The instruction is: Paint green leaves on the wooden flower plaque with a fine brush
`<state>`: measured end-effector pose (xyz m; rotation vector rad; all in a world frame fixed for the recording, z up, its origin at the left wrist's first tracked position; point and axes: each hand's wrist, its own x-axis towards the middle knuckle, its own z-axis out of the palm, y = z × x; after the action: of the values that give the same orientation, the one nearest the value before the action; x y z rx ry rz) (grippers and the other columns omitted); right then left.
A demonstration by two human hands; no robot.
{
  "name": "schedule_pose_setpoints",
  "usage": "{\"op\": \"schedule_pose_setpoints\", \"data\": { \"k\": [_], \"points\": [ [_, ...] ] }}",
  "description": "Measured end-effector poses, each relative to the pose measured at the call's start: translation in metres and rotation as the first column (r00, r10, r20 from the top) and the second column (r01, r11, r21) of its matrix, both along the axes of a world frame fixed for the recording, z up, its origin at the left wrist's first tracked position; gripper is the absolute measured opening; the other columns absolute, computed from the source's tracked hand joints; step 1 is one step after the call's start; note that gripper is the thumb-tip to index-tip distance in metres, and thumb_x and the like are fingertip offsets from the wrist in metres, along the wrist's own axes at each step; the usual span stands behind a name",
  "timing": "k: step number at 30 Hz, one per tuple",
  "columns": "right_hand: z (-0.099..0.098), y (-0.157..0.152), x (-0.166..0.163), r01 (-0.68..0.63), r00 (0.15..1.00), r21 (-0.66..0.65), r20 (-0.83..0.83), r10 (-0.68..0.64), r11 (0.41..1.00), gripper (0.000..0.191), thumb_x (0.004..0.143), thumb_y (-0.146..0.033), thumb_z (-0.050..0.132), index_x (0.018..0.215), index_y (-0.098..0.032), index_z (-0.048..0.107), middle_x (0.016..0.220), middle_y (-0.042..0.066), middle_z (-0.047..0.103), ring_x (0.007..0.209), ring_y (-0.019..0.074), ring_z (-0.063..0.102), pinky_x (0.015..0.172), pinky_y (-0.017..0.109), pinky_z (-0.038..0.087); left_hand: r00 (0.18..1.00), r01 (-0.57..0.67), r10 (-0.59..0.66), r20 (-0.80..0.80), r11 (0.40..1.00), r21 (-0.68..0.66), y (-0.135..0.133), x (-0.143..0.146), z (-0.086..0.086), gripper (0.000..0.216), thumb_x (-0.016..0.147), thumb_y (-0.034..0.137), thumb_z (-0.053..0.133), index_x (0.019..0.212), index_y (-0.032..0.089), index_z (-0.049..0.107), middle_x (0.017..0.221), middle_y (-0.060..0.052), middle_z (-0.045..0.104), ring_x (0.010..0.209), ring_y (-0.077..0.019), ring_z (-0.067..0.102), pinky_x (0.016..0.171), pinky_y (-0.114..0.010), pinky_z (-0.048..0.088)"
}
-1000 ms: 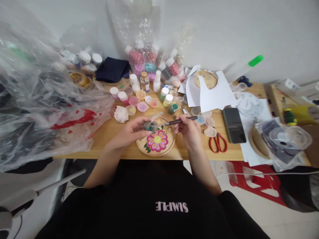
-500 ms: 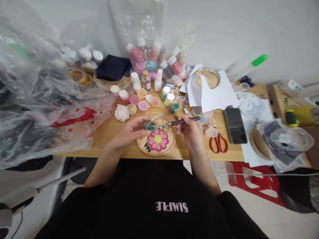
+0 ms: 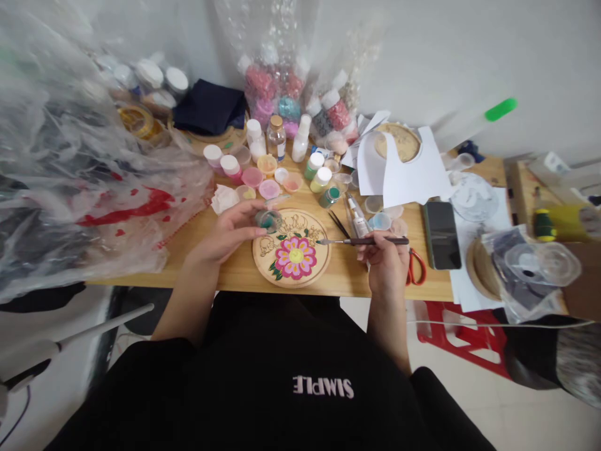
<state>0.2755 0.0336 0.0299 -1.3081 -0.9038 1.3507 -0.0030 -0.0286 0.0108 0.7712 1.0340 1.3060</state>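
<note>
A round wooden disc (image 3: 292,273) with a pink flower painted on it lies near the front edge of the wooden table (image 3: 225,270). My left hand (image 3: 224,235) is closed around a small clear cup of green paint (image 3: 268,220), held over the disc's upper left rim. My right hand (image 3: 385,262) is to the right of the disc and pinches a thin dark brush (image 3: 364,240), which lies level with its tip pointing left at the disc's right edge.
Small paint cups and jars (image 3: 269,177) crowd the table behind the disc. Tweezers (image 3: 340,224) and a tube (image 3: 359,220) lie to the right, then red scissors (image 3: 416,268), a black phone (image 3: 441,234) and white paper cut-outs (image 3: 406,171). Crumpled plastic bags (image 3: 84,181) fill the left.
My right hand pulled the brush out of the green cup and drew back to the right of the disc. My left hand shifted the cup slightly left. The camera view tilted a little.
</note>
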Motion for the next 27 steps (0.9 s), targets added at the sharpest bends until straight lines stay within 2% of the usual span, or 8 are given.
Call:
{"op": "schedule_pose_setpoints", "data": {
  "k": [8, 18, 22, 27],
  "points": [
    [-0.003, -0.006, -0.001, -0.015, 0.995, 0.013, 0.103, 0.014, 1.000, 0.013, 0.065, -0.031, 0.073, 0.064, -0.019, 0.069, 0.046, -0.004, 0.060, 0.036, 0.0074, 0.050, 0.038, 0.018, 0.037, 0.996, 0.016, -0.017, 0.088, 1.000, 0.021, 0.000, 0.001, -0.002, 0.034, 0.065, 0.021, 0.087, 0.096, 0.021, 0.074, 0.098, -0.004, 0.078, 0.091, -0.0195, 0.073, 0.082, -0.031, 0.058],
    [-0.001, -0.011, -0.001, -0.123, 0.968, 0.160, 0.237, 0.083, 0.979, 0.017, 0.077, -0.034, 0.074, 0.072, -0.019, 0.068, 0.054, -0.003, 0.066, 0.042, 0.0085, 0.055, 0.041, 0.020, 0.041, 0.989, -0.032, 0.025, 0.146, 0.999, 0.042, 0.001, 0.000, -0.010, 0.034, 0.066, 0.018, 0.085, 0.098, 0.021, 0.072, 0.098, -0.003, 0.077, 0.092, -0.0177, 0.071, 0.078, -0.028, 0.056],
    [0.003, -0.015, -0.002, -0.199, 0.943, 0.231, 0.309, 0.123, 0.952, 0.017, 0.083, -0.036, 0.072, 0.077, -0.020, 0.069, 0.058, -0.004, 0.065, 0.047, 0.0083, 0.056, 0.046, 0.022, 0.043, 0.989, -0.036, 0.030, 0.145, 0.999, 0.037, 0.001, 0.001, -0.010, 0.034, 0.067, 0.020, 0.084, 0.099, 0.021, 0.071, 0.098, -0.004, 0.076, 0.094, -0.0189, 0.071, 0.080, -0.029, 0.056],
    [0.006, -0.018, -0.001, -0.248, 0.888, 0.227, 0.441, 0.128, 0.942, 0.019, 0.086, -0.038, 0.070, 0.082, -0.020, 0.070, 0.064, -0.003, 0.067, 0.052, 0.0089, 0.058, 0.051, 0.024, 0.045, 0.986, -0.066, 0.062, 0.152, 0.998, 0.018, 0.002, 0.003, -0.007, 0.033, 0.065, 0.020, 0.084, 0.096, 0.020, 0.072, 0.096, -0.003, 0.075, 0.092, -0.0185, 0.070, 0.074, -0.027, 0.055]
  ]
}}
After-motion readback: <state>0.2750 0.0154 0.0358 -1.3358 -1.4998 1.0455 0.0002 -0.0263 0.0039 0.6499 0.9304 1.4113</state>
